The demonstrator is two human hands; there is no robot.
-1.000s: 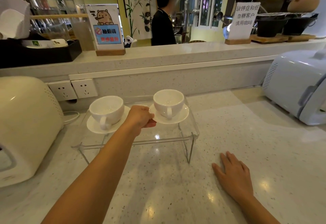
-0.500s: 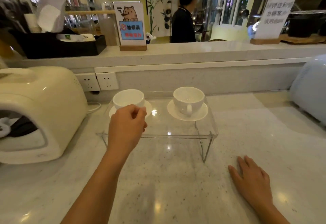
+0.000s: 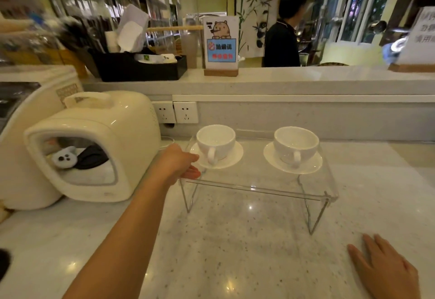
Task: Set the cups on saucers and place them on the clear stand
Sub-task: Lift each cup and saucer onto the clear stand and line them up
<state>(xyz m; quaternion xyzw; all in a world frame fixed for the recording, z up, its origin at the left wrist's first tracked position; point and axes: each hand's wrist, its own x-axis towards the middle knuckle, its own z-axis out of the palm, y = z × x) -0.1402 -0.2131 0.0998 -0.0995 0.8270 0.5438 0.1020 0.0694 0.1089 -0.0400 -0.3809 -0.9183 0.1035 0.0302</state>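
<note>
Stand: clear acrylic stand (image 3: 256,186) bears two white ceramic cups (image 3: 216,141) on white round saucers (image 3: 292,161).
Left hand (image 3: 180,164): fingers loosely apart at stand's left edge, gripping nothing.
Right hand (image 3: 386,269): flat, spread on speckled counter (image 3: 211,251).

The counter (image 3: 235,251) looks like polished speckled stone, pale and glossy enough to throw back the ceiling lights. The stand (image 3: 259,186) is clear, smooth plastic on thin shiny metal legs. Both cups (image 3: 215,142) (image 3: 296,144) and their saucers (image 3: 231,157) (image 3: 313,165) are glossy white ceramic. The cream appliance (image 3: 113,133) beside them has a smooth, shiny plastic shell. Up on the ledge, the paper sign (image 3: 220,42) sits in a matt wooden base (image 3: 220,72).
</note>
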